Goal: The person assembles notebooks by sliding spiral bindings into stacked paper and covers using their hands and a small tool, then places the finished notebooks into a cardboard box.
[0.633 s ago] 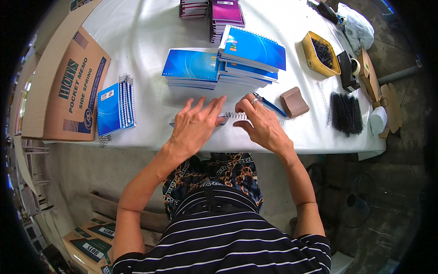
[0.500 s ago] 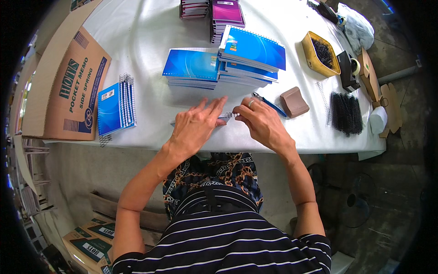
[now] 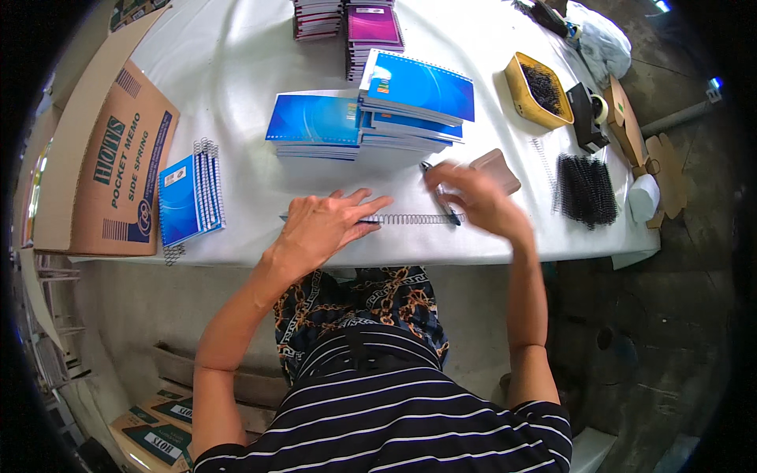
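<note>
My left hand (image 3: 325,225) lies with fingers spread over a thin pad, mostly hidden beneath it near the table's front edge. From the pad's right end a dark wire spiral coil (image 3: 412,220) stretches out along the tabletop. Blurred by motion, my right hand (image 3: 482,197) is above the coil's right end, its fingers over a slim blue-and-dark hand tool (image 3: 452,210). Whether they grip the tool is unclear. A brown block (image 3: 498,169) sits partly behind that hand. Blue-covered pads (image 3: 315,120) and a taller blue stack (image 3: 418,85) stand beyond my hands.
A cardboard box (image 3: 118,169) and coil-bound blue notebooks (image 3: 183,197) are at left. Purple notebooks (image 3: 373,27) stand at the back. On the right are a yellow basket (image 3: 516,91) of dark pieces, a tape dispenser (image 3: 585,118) and a heap of black coils (image 3: 585,189).
My right hand has left the pad's end and moved right, to the hand tool, which has turned. More coil now shows beside my left hand. The whole view has shifted slightly.
</note>
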`<action>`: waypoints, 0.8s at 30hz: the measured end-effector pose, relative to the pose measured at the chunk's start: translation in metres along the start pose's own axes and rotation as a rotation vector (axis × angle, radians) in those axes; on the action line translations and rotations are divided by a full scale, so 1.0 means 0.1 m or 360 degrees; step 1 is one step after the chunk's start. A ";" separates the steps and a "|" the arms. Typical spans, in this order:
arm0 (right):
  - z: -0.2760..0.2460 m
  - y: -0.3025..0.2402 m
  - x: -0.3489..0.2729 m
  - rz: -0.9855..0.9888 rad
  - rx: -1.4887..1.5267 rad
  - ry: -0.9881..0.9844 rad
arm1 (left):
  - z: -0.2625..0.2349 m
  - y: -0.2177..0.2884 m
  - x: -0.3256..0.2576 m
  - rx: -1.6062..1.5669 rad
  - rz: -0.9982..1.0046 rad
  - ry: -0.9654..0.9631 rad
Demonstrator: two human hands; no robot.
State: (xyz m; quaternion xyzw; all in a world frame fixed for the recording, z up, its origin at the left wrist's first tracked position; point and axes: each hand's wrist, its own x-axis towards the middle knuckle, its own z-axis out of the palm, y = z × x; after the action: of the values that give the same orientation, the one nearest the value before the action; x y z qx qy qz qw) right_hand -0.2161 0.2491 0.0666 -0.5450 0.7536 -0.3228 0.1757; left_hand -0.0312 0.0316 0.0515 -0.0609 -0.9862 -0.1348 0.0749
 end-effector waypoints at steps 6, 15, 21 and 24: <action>-0.57 0.75 -0.42 0.0853 -0.0555 -0.0065 | -0.08 0.10 -0.03 -0.0002 0.0137 -0.0084; -0.53 0.03 -0.25 0.0063 0.0687 -0.0169 | -0.09 -0.22 -0.24 0.0147 -0.0043 0.0063; 0.04 -0.10 0.26 -0.0174 0.1005 -0.0529 | -0.11 -0.40 -0.20 -0.0073 -0.0036 -0.0014; 0.11 -0.08 0.30 -0.0123 0.1105 -0.0548 | -0.27 -0.48 -0.16 -0.0219 -0.0203 -0.0292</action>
State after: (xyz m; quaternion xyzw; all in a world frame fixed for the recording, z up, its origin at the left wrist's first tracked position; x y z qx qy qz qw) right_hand -0.2137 0.2165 0.0671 -0.5273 0.5380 -0.4688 0.4613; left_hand -0.0183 -0.0232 0.0625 -0.0151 -0.9792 -0.2005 -0.0287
